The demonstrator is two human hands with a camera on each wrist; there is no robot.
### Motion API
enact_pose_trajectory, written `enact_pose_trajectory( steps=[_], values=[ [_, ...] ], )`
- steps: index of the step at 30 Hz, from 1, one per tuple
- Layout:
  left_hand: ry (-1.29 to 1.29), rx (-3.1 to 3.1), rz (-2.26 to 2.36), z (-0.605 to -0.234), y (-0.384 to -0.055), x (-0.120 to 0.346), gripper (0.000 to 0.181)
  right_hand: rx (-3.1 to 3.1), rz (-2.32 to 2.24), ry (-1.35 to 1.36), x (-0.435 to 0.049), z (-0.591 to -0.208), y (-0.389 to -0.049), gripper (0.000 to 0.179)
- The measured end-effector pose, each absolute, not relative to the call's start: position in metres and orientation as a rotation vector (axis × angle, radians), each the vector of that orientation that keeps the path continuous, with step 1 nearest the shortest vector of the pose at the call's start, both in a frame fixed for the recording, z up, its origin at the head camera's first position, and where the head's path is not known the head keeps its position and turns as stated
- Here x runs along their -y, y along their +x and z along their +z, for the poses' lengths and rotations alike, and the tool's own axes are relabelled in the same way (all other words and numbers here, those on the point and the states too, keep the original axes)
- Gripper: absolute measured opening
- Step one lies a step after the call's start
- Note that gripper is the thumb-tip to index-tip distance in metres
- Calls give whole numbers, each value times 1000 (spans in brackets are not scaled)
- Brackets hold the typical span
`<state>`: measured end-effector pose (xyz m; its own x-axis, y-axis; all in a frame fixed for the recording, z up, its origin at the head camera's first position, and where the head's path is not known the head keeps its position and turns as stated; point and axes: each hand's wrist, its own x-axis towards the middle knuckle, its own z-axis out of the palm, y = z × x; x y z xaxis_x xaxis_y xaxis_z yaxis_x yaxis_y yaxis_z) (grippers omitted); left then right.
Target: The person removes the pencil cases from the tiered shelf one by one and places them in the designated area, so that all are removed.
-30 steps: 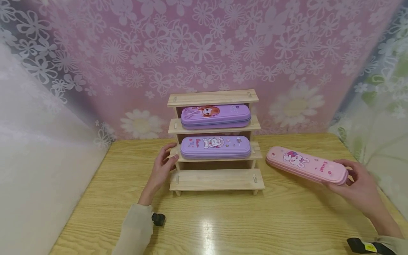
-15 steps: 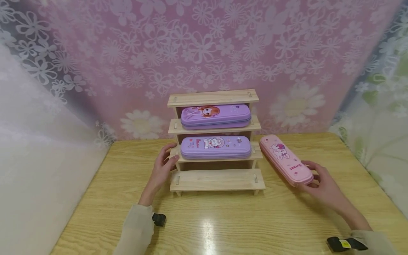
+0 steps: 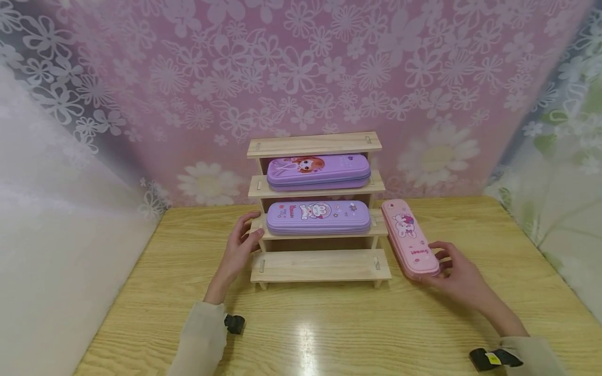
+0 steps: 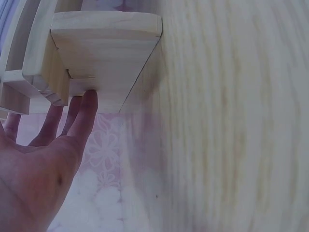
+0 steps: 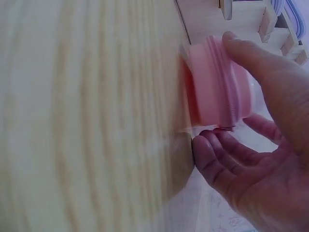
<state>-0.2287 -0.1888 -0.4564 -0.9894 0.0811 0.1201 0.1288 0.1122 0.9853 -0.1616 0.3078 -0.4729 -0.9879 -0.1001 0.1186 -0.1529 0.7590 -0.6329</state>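
Note:
A stepped wooden display rack (image 3: 320,265) stands on the table. My left hand (image 3: 237,250) grips its left side, thumb at the front of a middle step; in the left wrist view the fingers (image 4: 83,116) reach behind the step's end to the side panel. My right hand (image 3: 458,277) holds the near end of a pink pencil case (image 3: 408,235) with a rabbit and "Sweet" on it, right beside the rack. In the right wrist view its zipped end shows between thumb and fingers, close to the tabletop; whether it touches the table I cannot tell.
A purple pencil case (image 3: 320,171) with a girl's picture lies on the upper step. A lilac pencil case (image 3: 317,216) with a rabbit lies on the step below. The wood-grain table (image 3: 301,324) backs onto a pink flowered curtain (image 3: 301,78), with pale fabric on both sides.
My right hand has moved left with the pink pencil case and turned it from slanting sideways to nearly front-to-back beside the rack. My left hand stays in place.

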Motion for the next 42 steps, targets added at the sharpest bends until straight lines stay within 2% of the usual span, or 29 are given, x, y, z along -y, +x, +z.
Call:
enact_pose_trajectory(
  steps=[4, 10, 13, 29, 42],
  values=[
    [-215, 2314, -2063, -456, -228, 189, 46, 2902, 1003, 216, -309, -471, -163, 82],
    [-225, 2299, -2056, -457, -229, 190, 45, 2707, 1015, 266, -311, -458, -165, 57],
    [-236, 2286, -2058, -458, -229, 190, 45, 2594, 1041, 309, -305, -447, -165, 50],
    [-260, 2294, -2033, -456, -232, 191, 43, 2271, 1070, 697, -242, -405, -195, 60],
    [-250, 2251, -2083, -460, -233, 188, 42, 2364, 1082, 733, -201, -404, -212, 59]
  ],
)
